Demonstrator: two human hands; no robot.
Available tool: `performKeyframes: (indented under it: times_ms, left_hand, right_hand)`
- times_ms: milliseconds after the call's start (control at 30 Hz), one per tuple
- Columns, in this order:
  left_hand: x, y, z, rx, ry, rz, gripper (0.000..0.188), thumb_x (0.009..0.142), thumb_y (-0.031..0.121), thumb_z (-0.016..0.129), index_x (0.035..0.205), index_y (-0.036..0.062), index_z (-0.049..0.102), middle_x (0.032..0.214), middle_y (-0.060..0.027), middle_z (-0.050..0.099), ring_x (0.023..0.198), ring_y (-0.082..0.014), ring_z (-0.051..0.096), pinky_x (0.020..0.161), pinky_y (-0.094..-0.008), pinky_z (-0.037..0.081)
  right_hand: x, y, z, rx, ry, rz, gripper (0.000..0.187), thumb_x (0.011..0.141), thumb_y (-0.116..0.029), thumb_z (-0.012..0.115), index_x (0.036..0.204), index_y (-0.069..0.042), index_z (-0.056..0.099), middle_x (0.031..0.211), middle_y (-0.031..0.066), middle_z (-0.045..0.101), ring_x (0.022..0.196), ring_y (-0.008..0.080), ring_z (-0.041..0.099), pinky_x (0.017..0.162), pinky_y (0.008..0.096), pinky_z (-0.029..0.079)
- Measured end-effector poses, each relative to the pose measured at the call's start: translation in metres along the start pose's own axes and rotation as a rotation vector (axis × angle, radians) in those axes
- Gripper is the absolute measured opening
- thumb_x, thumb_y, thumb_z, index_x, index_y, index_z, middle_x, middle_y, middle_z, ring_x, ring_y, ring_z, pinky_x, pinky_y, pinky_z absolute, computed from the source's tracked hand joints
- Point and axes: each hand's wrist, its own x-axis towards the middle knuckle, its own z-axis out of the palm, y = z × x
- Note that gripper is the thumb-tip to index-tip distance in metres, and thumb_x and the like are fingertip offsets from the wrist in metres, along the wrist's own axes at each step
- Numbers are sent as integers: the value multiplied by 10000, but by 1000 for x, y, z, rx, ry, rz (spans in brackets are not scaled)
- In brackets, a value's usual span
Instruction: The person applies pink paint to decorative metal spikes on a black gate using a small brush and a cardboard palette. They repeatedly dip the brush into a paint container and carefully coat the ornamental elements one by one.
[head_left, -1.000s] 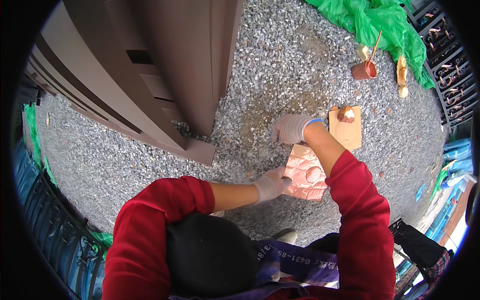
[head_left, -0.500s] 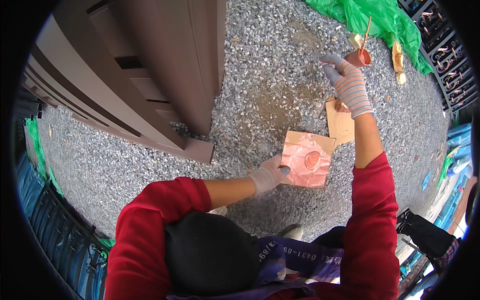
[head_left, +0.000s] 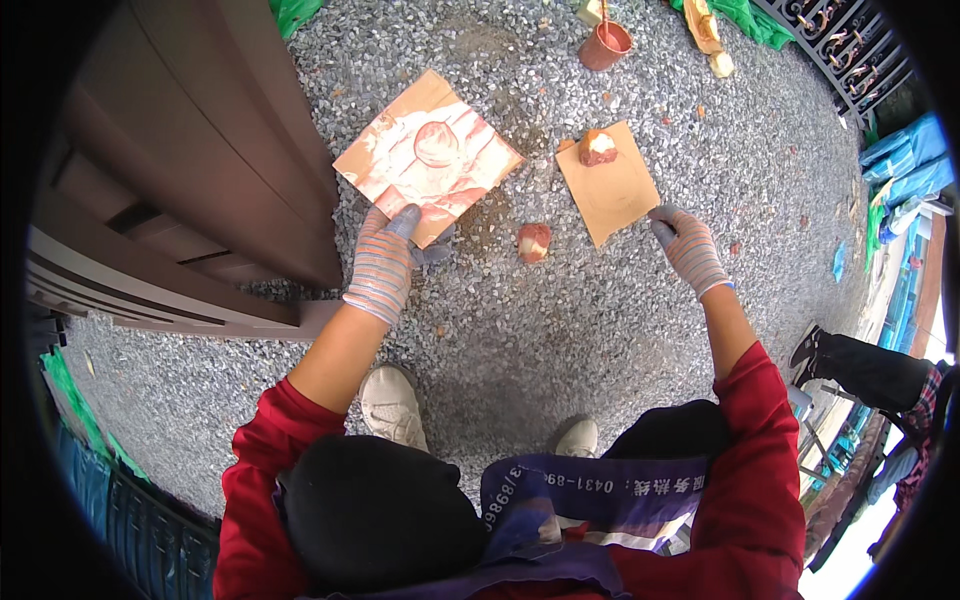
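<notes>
In my left hand (head_left: 385, 255), gloved in striped fabric with grey fingertips, is a square of cardboard (head_left: 470, 165) smeared with wet pink paint; a ring-shaped mark shows on it. My thumb lies on its near edge, the other fingers under it. My right hand (head_left: 690, 245), gloved alike, is closed at the right corner of a second, plain brown cardboard piece (head_left: 610, 200). On that piece rests a lump (head_left: 598, 147), pale with reddish-brown paint, perhaps a sponge. A similar stained lump (head_left: 534, 242) sits on the gravel between my hands.
A reddish-brown paint cup (head_left: 605, 48) with a brush in it stands on the gravel (head_left: 480, 340) ahead. Brown metal panels (head_left: 200, 150) rise at left. Yellowish scraps (head_left: 705, 28) and green sheeting lie near a black ornamental fence (head_left: 840, 45). Another person's leg (head_left: 850, 370) shows at right.
My left hand has carried the painted cardboard forward and left. My right hand has come back from beside the paint cup to the plain cardboard's corner. The view has shifted too.
</notes>
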Motion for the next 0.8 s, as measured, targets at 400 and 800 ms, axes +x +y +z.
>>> performKeyframes:
  times_ms: [400,800]
  left_hand:
    - [-13,25,34,-44,-2,-68,406,921,67,566,1302,59,425,1169,-133,592,928,-324,672,583,-420,604]
    - [-17,29,26,49,1,-62,432,877,99,631,1284,110,486,1127,-84,600,919,-260,644,585,-472,557]
  right_hand:
    - [182,-68,23,232,538,-18,832,681,-316,860,1337,0,459,1271,190,573,1169,320,551,1001,374,450]
    - [234,-120,41,534,648,238,683,588,-358,867,1191,-175,604,1135,126,648,1058,319,613,908,387,497]
